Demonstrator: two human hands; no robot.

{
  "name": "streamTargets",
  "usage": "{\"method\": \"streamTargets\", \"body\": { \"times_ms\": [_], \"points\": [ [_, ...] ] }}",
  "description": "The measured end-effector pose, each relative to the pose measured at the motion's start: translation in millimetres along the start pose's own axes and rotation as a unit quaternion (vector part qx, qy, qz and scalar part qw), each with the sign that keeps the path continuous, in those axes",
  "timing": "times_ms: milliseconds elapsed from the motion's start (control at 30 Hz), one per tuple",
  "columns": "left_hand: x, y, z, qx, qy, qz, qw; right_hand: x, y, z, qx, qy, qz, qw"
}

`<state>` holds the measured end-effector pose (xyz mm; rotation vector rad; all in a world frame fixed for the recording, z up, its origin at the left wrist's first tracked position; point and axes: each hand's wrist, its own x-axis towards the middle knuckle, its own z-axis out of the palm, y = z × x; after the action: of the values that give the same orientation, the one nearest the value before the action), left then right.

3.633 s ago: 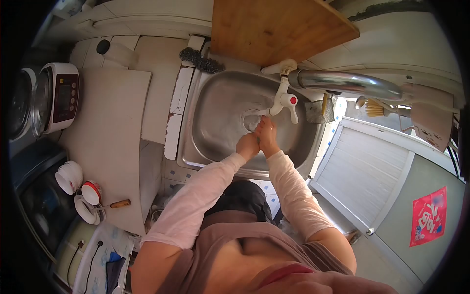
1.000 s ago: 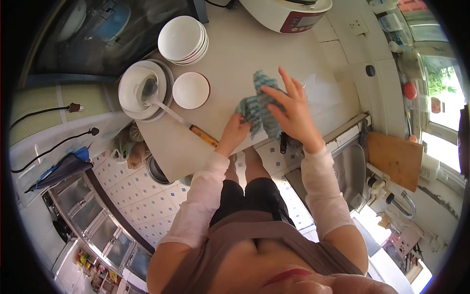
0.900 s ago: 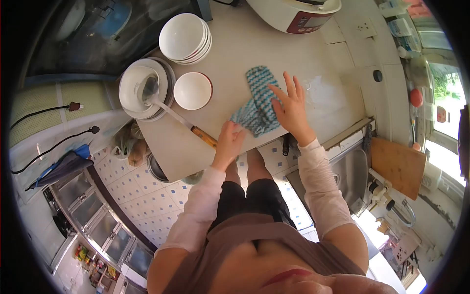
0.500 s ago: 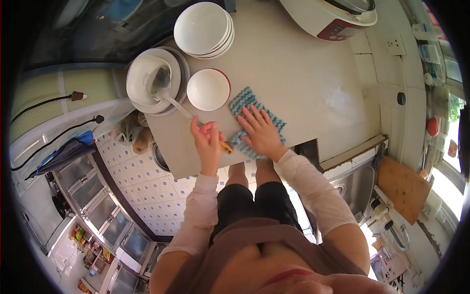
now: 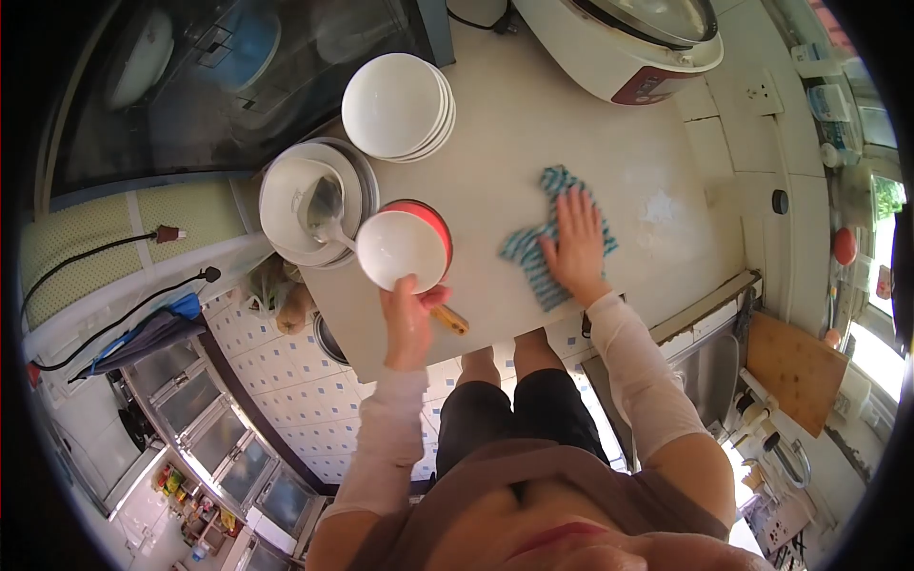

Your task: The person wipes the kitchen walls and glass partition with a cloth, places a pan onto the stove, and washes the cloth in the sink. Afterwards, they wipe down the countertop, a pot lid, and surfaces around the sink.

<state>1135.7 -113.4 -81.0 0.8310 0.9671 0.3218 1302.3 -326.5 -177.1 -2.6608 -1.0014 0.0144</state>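
Note:
My left hand (image 5: 409, 324) grips the near rim of a white bowl (image 5: 400, 249) with a red outside, tilted over the counter. Beneath that hand pokes out the wooden handle end of a ladle (image 5: 449, 320); its metal head lies in a white bowl (image 5: 286, 228) on stacked plates (image 5: 357, 171). My right hand (image 5: 577, 249) lies flat, fingers stretched, on a teal and white striped cloth (image 5: 538, 255) that is bunched on the counter. Behind the held bowl stands a stack of white bowls (image 5: 392, 107).
A white rice cooker (image 5: 624, 57) sits at the back right of the beige counter (image 5: 495, 124). To the right are a sink (image 5: 709, 376) and a wooden board (image 5: 795, 371). At the left, a plugged cord (image 5: 168, 234) hangs near a dark-glass cabinet (image 5: 190, 86).
My left hand has taken hold of the red-sided bowl and tilted it. My right hand has slid the cloth to the right across the counter. The whole view has shifted slightly.

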Motion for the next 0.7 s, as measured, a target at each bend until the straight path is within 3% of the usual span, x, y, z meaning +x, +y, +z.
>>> {"method": "streamTargets", "body": {
  "times_ms": [133,167,333,467,700],
  "points": [
    [24,71,-2,0.108,-0.054,0.027,0.992,95,34,36,-0.048,0.142,0.115,0.982],
    [37,91,6,0.134,-0.059,0.030,0.989,123,30,39,-0.042,0.139,0.110,0.983],
    [95,137,34,0.207,-0.107,0.063,0.970,183,-20,49,-0.010,0.082,-0.048,0.995],
    [121,142,45,0.254,-0.124,0.040,0.958,139,-47,40,0.041,-0.016,-0.185,0.982],
    [143,152,55,0.440,-0.091,0.091,0.889,12,-51,1,0.109,-0.178,-0.252,0.945]
  ]
}}
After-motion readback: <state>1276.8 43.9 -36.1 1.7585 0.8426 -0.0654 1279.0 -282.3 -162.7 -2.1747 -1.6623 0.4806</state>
